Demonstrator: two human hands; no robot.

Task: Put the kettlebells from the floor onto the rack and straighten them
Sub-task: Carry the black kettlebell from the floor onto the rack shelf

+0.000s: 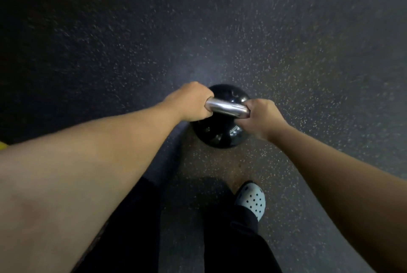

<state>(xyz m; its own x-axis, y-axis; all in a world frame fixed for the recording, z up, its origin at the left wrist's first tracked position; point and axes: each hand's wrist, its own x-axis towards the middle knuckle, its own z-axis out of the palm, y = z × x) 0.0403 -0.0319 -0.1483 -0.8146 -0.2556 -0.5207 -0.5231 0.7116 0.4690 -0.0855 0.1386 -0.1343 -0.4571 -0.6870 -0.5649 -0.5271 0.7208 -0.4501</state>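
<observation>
Both forearms reach down to one black kettlebell (217, 128). Its steel handle (226, 108) is gripped by the left hand (189, 101) and the right hand (259, 116) at opposite ends, probably because it is heavy. Below the grip, speckled floor (308, 74); behind it, a white clog (252, 200). No rack is visible.

Kettlebell (220, 127) center frame, over the floor (308, 52); can't tell if touching it. Handle (226, 107) on top, running left-right. Left hand (189, 101) wraps handle's left end, right hand (259, 116) wraps right end, bare handle between them. Both arms come in from bottom corners. Shoe (251, 200) on floor nearer the person, below and a bit right of kettlebell. Legs (231, 239) at bottom, between the arms.
</observation>
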